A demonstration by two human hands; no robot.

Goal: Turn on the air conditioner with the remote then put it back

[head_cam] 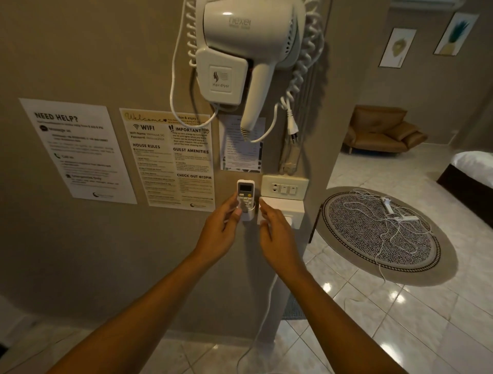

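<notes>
A small white air conditioner remote [245, 193] with a grey screen and a yellow button stands upright in a white wall holder [248, 215] on the beige wall. My left hand [222, 229] grips the remote's lower left side, thumb on its front. My right hand [274, 227] hovers just right of the holder with fingers apart, holding nothing. A strip of the air conditioner [424, 3] shows at the top right edge.
A white hair dryer [240, 50] with a coiled cord hangs above. Paper notices [170, 157] cover the wall at left. A socket plate [284, 188] sits right of the remote. A round patterned table [378, 232] with tangled cables, a brown armchair [381, 130] and a bed corner [472, 170] lie right.
</notes>
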